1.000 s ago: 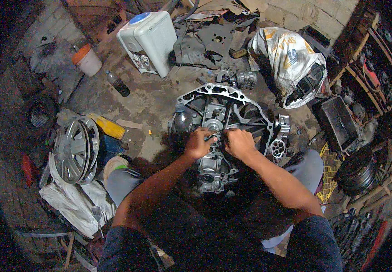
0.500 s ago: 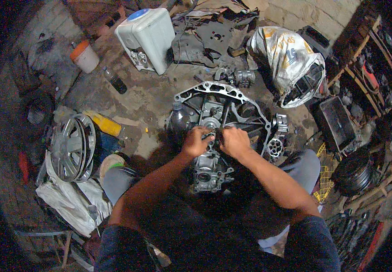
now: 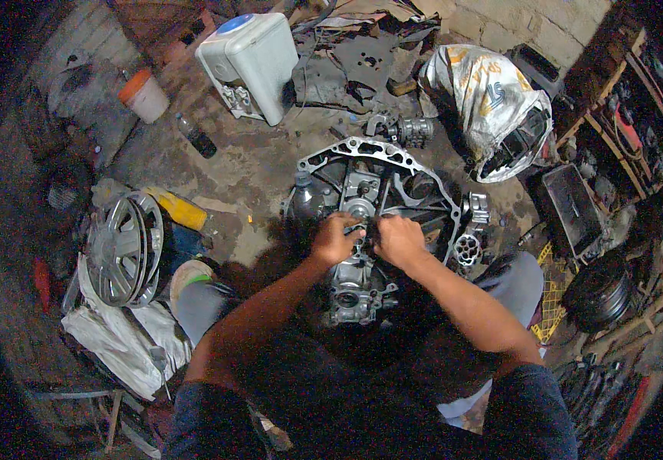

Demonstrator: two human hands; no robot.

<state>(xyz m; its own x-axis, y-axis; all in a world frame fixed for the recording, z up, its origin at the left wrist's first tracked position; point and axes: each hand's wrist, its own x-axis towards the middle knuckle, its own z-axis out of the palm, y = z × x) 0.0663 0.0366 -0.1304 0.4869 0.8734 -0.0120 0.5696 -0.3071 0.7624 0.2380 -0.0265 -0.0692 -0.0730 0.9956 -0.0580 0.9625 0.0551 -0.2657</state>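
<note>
Metal casing [image 3: 358, 205] stands between the knees [image 3: 521, 287], left hand [image 3: 336, 239] and right hand [image 3: 399, 241] curled at its centre; I cannot tell their grip. Floor [image 3: 231, 180] separates its left edge from wheel covers [image 3: 120, 251]. Beyond it, a sack [image 3: 465, 88] holds dark parts [image 3: 518, 142], a bottle [image 3: 196, 136] dark liquid [image 3: 205, 146].

1. Left hand [image 3: 336, 238]: over the middle of the transmission housing [image 3: 381, 151], just left of its centre line; the thumb points inward, the fingers bend forward and inward.
2. Right hand [image 3: 400, 239]: over the housing, just right of that line, back upward, knuckles bent, fingers curled under; the fingertips are hidden, so whether they grip cannot be told.
3. The hands are close together, a narrow gap between them.
4. Left forearm [image 3: 266, 307] and right forearm [image 3: 465, 303]: bare, slanting inward to the housing from its near side, elbows bent and spread wide.
5. Left knee [image 3: 202, 305] and right knee [image 3: 521, 290]: apart, either side of the housing's near end.
</note>
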